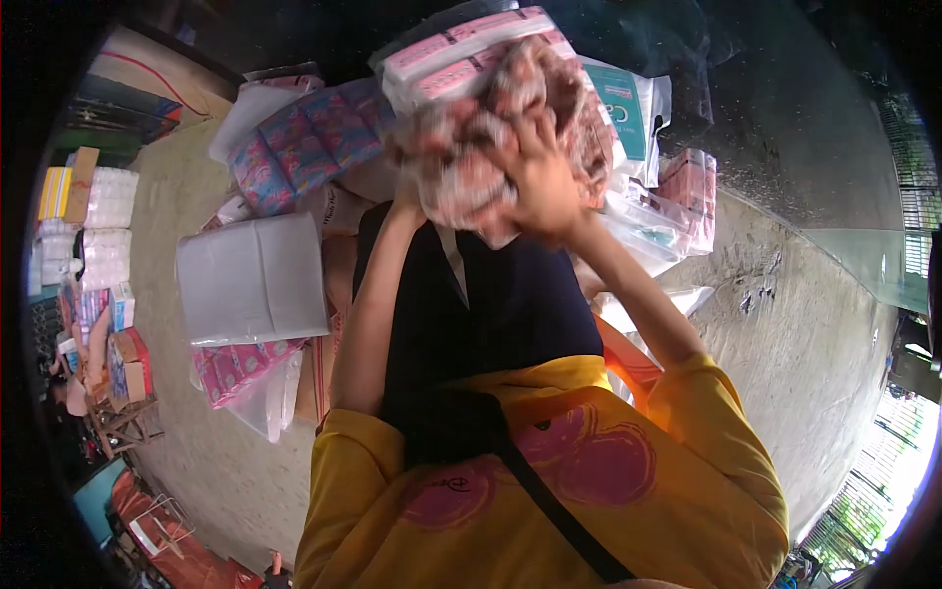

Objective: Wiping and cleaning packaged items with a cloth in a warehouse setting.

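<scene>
A crumpled pink, brown and white patterned bundle [471, 169] is bunched up above my lap. It is motion-blurred, and I cannot tell whether it is cloth or soft packaging. My left hand [413, 202] holds its near left side, the fingers hidden behind the folds. My right hand [544, 180] grips it from the right, fingers spread over the top. Just beyond it lies a clear plastic bag of pink-and-white packs [471, 55].
On my left are a blue floral pack [309, 140], a white wrapped pack [254, 280] and a pink patterned pack [243, 364]. To the right stand a teal-and-white printed bag [622, 110] and pink packs [692, 195]. Stacked white packs [110, 199] line the far left of the concrete floor [795, 346].
</scene>
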A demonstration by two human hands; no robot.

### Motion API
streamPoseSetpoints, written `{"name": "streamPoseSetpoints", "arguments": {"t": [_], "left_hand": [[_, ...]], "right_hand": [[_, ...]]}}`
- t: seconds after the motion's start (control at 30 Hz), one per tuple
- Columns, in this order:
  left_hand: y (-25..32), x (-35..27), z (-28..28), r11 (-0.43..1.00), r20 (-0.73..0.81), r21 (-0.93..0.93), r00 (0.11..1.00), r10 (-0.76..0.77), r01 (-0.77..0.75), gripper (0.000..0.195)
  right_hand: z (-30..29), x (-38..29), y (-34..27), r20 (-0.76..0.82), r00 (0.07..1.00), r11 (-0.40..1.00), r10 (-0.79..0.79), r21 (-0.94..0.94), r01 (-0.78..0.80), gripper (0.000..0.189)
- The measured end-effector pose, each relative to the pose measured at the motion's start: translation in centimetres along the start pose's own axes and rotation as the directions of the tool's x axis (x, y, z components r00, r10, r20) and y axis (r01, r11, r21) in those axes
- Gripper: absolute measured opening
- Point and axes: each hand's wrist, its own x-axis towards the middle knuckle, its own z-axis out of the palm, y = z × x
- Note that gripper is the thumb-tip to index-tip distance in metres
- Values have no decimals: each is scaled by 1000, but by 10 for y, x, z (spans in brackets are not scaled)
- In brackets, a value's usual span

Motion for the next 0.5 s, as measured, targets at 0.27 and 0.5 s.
{"name": "streamPoseSetpoints", "arguments": {"t": [0.27, 0.5], "left_hand": [[25, 21, 7, 350, 146, -818, 752, -643, 458, 56], [37, 26, 25, 356, 354, -575, 616, -703, 737, 60]], "right_hand": [[-15, -54, -8, 136, 983, 988, -127, 102, 114, 56], [-15, 52, 77, -152, 984, 990, 88, -97, -104, 65]]}}
